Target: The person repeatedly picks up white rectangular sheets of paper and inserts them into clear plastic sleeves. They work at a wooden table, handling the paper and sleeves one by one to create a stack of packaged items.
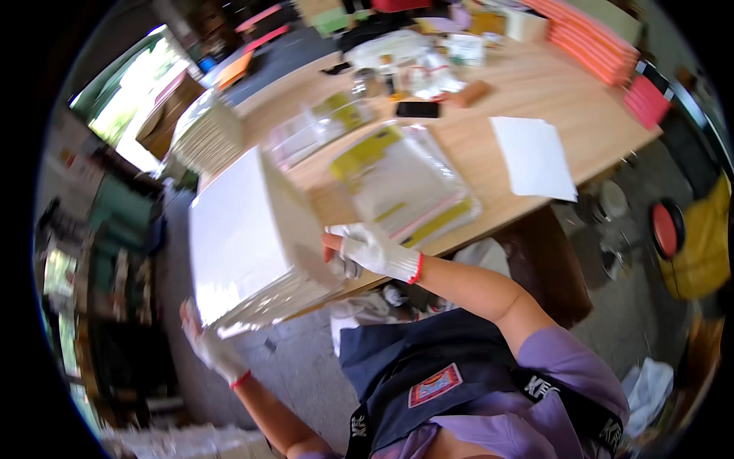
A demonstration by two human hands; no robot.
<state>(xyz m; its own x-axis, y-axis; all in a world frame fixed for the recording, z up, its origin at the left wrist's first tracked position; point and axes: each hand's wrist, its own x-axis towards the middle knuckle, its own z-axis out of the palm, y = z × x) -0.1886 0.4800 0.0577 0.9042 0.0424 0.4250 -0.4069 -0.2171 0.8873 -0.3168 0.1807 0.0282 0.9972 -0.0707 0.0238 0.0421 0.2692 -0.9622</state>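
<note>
A tall stack of white, plastic-wrapped sheets (pixel 237 237) stands at the table's near left edge, its shiny layers showing on the near side. My left hand (pixel 210 348), in a white knit glove with a red cuff, is at the stack's near left corner with fingers stretched out; whether it touches is unclear. Close by the stack's right side is my right hand (pixel 375 249), in a matching glove with bare fingertips. Its fingers are loosely bent and apart, with nothing visible in them. Clear plastic packs with yellow-green printing (pixel 397 180) lie just beyond it.
Loose white sheets (pixel 533 157) lie right of the packs. Farther back are a black phone (pixel 417 109), a brown roll (pixel 470 93) and a clear jar (pixel 365 83). Pink-orange stacks (pixel 589 42) stand far right. Another pile (pixel 205 138) is at the far left; a brown box (pixel 547 260) sits under the table.
</note>
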